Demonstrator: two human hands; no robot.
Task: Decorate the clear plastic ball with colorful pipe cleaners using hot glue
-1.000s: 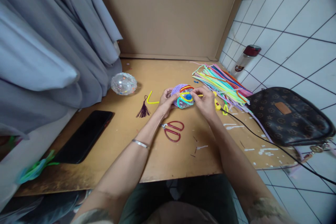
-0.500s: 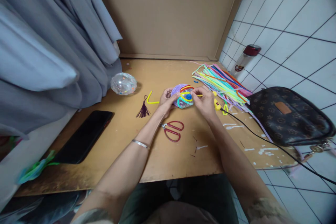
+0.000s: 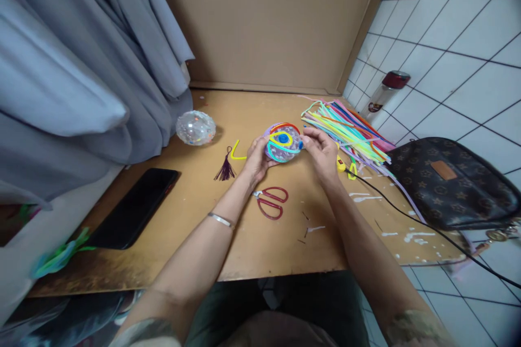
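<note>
A see-through ball (image 3: 291, 153) trimmed with coloured fuzzy strips is held up over the table. My left hand (image 3: 257, 160) is closed round its left side. On the ball's face a yellow loop (image 3: 290, 134) rings a blue spot, with red above it and turquoise below. At the right edge, my right hand (image 3: 321, 153) has thumb and fingers drawn together beside a second small blue spot (image 3: 301, 145). What those fingertips pinch is too small to make out. Red-handled scissors (image 3: 271, 203) lie below the hands, and a bent yellow strip (image 3: 236, 153) lies to the left.
Another clear ball (image 3: 196, 128) and a dark tassel (image 3: 226, 167) lie left. A black phone (image 3: 134, 209) is nearer me. Rightward are a bundle of pipe cleaners (image 3: 350, 130), a yellow tool (image 3: 341, 164) with a black cord, a brown bag (image 3: 459, 184) and a bottle (image 3: 385, 95).
The ball has turned in my left hand, showing the yellow loop and blue spot more fully. My right hand has moved from the yellow strip to the ball's right edge.
</note>
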